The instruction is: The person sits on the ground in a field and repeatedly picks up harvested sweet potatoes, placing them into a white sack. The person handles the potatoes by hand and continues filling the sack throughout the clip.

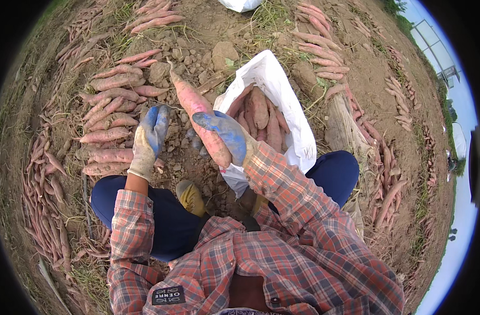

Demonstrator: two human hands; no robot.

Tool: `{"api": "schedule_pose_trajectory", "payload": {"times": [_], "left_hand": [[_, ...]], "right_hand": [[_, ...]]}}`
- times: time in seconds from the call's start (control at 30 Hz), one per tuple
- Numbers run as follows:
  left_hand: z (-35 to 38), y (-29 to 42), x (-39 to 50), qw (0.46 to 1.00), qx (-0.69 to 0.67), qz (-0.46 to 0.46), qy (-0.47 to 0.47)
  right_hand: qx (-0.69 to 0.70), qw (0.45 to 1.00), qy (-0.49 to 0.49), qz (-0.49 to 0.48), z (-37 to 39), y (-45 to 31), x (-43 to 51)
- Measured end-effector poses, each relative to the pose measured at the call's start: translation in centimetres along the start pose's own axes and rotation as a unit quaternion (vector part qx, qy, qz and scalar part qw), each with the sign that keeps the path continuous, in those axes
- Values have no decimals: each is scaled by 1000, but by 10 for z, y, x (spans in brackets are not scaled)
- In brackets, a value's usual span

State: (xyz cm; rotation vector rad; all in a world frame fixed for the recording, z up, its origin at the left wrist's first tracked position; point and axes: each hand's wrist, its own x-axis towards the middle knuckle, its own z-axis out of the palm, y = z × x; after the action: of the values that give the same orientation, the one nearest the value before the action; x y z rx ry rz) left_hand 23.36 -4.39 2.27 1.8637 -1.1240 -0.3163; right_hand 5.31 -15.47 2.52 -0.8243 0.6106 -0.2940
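Observation:
A long pink sweet potato (196, 106) is gripped in my right hand (226, 134), its thin root end pointing up and to the left. The hand wears a pale knit glove with a worn blue coating. Just left of it, my left hand (151, 132), gloved alike, is raised and holds nothing; its fingers are apart from the thumb. Below my right hand and beyond it stands a white sack (303, 136) with its mouth wide, part filled with sweet potatoes (259, 108). Next to my left hand lies a row of sweet potatoes (108, 135) on the soil.
More sweet potatoes lie in rows at the far right (322, 51) and in a heap at left (43, 197). Another white sack (240, 4) shows at the top edge. Clods (225, 55) and dry vines litter the ground. My yellow shoe (190, 197) is near the sack.

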Motion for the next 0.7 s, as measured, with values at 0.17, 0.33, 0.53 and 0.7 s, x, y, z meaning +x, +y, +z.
{"api": "schedule_pose_trajectory", "payload": {"times": [0.17, 0.33, 0.53, 0.7], "left_hand": [[33, 46, -23, 948, 38, -82, -305], [74, 66, -29, 918, 111, -53, -376], [71, 47, -19, 973, -40, -85, -211], [71, 66, -19, 998, -7, -1, -68]], "right_hand": [[-321, 936, 102, -101, -107, -79, -80], [-441, 886, 75, 126, -139, -72, -72], [-599, 780, 135, 126, -123, -37, -10], [-510, 838, 140, -132, -128, -43, -54]]}}
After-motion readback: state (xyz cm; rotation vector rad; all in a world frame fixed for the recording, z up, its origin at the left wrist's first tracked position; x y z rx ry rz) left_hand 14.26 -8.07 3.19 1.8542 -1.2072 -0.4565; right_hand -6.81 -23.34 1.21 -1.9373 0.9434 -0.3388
